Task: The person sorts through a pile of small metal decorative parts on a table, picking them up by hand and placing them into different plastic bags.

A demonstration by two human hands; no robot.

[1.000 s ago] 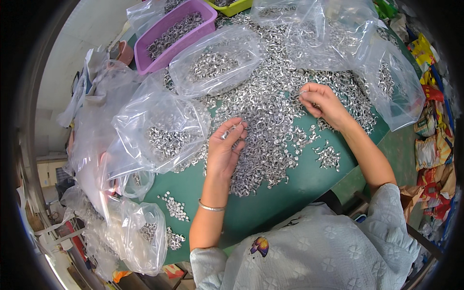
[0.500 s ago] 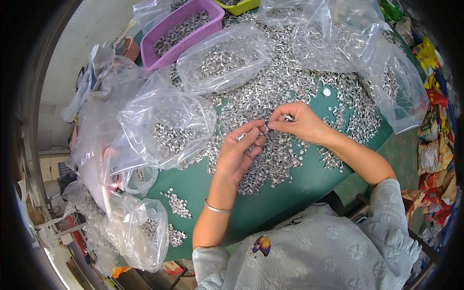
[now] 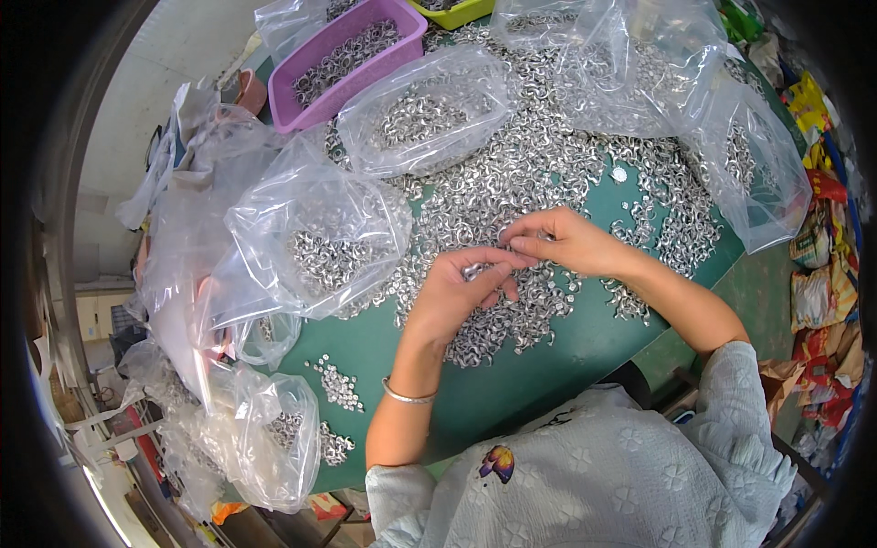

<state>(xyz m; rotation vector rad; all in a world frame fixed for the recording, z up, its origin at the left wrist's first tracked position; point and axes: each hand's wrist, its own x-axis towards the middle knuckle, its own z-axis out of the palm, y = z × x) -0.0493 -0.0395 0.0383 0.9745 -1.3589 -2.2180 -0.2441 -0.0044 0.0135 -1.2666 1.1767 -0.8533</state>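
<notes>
A broad heap of small curved silver metal pieces (image 3: 498, 187) covers the middle of the green table. Over its near part, my left hand (image 3: 455, 290) is closed, with a shiny metal piece (image 3: 472, 271) showing between thumb and forefinger. My right hand (image 3: 571, 243) meets it from the right, its thumb and forefinger pinched together by the left fingertips. Inside the curl of the right fingers, a bit of silver metal (image 3: 546, 236) shows. Whatever sits exactly between the touching fingertips is too small and hidden to make out.
Clear plastic bags holding metal pieces stand left (image 3: 315, 233) and behind (image 3: 425, 110) the heap. More bags (image 3: 630, 82) lie at the far right. A purple basket (image 3: 352, 59) of pieces stands at the back left. Small round metal bits (image 3: 338, 384) lie at the near left.
My right hand has lowered slightly and its fingers have curled over. My left hand has turned, its fingers now reaching further right under the right fingertips.
</notes>
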